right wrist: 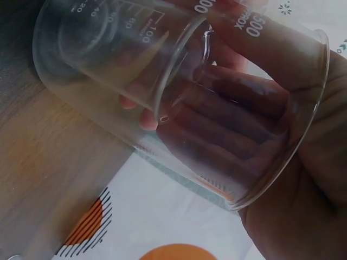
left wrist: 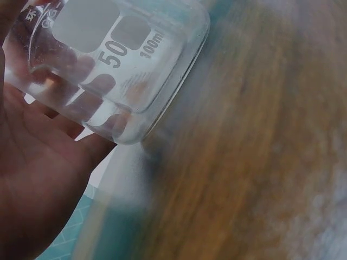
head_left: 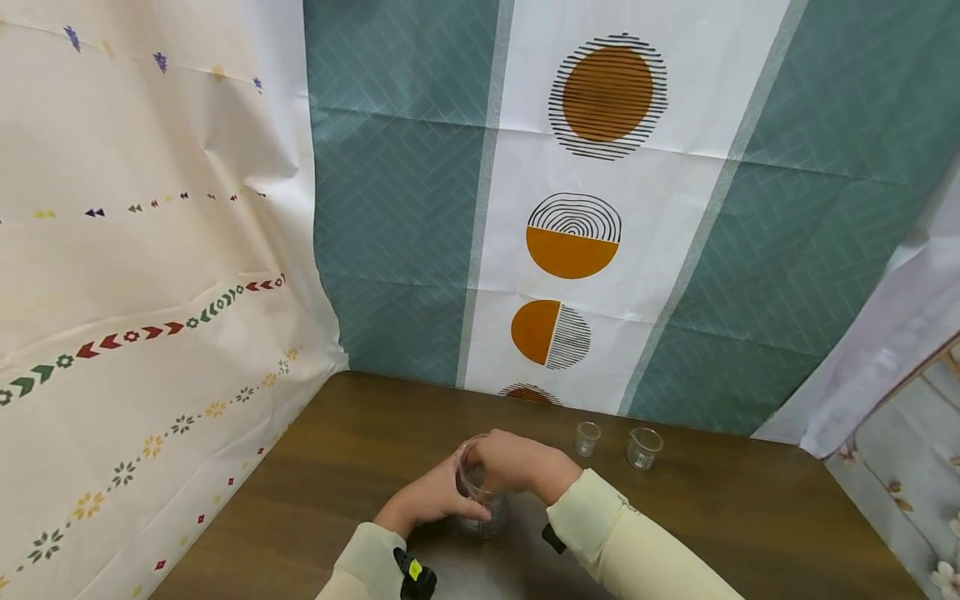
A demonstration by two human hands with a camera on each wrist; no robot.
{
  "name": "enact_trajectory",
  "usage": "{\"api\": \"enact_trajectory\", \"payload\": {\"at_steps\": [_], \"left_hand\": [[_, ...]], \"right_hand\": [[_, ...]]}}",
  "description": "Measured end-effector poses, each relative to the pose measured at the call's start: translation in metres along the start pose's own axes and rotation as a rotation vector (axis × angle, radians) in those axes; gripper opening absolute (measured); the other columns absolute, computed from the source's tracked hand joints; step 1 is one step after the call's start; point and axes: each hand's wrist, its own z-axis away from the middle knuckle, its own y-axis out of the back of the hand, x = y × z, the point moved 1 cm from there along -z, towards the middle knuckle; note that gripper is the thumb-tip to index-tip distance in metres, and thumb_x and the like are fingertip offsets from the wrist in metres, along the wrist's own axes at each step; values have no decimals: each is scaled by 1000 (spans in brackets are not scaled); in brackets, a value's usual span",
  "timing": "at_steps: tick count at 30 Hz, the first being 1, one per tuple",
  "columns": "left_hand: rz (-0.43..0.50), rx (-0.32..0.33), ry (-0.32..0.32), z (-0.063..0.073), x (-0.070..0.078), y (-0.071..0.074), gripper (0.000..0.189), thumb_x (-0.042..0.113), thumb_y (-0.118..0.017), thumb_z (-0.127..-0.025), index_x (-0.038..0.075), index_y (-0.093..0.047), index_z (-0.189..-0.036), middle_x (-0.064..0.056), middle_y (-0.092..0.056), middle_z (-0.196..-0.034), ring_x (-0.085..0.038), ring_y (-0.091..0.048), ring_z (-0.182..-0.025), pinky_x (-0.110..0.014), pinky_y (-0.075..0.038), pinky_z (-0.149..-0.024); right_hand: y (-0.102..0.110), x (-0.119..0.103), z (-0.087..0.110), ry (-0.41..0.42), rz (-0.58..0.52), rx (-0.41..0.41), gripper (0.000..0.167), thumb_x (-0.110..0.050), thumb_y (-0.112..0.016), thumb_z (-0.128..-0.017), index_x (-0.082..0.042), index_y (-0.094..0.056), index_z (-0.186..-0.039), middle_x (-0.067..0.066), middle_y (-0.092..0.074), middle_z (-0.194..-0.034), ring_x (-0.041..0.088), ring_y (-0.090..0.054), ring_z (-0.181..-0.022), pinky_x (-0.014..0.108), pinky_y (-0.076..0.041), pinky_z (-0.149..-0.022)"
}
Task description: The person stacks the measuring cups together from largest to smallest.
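Note:
A large clear glass beaker [head_left: 491, 525] stands mouth up near the front of the wooden table. My left hand [head_left: 431, 498] grips its side, fingers curled round the glass, which shows a 50 and 100ml mark in the left wrist view. Inside it sits a smaller graduated glass beaker [right wrist: 122, 40], visible through the outer wall in the right wrist view. From above, my right hand [head_left: 517, 461] reaches through the large beaker's mouth, its fingers and thumb at the small beaker's rim, pinching it. The left fingertips [right wrist: 128, 102] show behind the glass.
Farther back on the table [head_left: 720, 500] stand two more small glass beakers, a narrower one [head_left: 587, 439] and a wider one with a spout [head_left: 643, 449]. A patterned cloth [head_left: 405, 250] hangs behind the table, and a cream cloth [head_left: 150, 292] borders it on the left.

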Motion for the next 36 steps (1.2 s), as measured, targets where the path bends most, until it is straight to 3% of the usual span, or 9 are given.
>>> {"api": "enact_trajectory", "payload": {"at_steps": [15,24,36], "left_hand": [[2,-21,-49,0,0,-1,99,20,-80,-81,33,-13,-153,3,-26,-158,-16,-39,-137,-23,-43,-102],[-24,-12,-31,0,3,-2,100,20,-80,-80,36,-13,-152,7,-22,-160,-16,-29,-144,-23,-40,-106],[-70,22,-3,1,4,-2,104,22,-82,-78,37,-12,-152,8,-25,-159,-19,-28,-145,-22,-39,-106]], "right_hand": [[-2,5,-1,75,11,4,29,-24,-82,-77,-21,-75,-105,-13,-71,-102,6,-65,-95,19,-52,-84],[1,3,2,63,14,4,31,-27,-82,-77,-21,-74,-106,-11,-71,-103,6,-65,-92,19,-52,-83],[11,4,9,62,51,18,30,-26,-80,-80,-21,-73,-110,-10,-72,-104,3,-64,-89,20,-53,-82]]}}
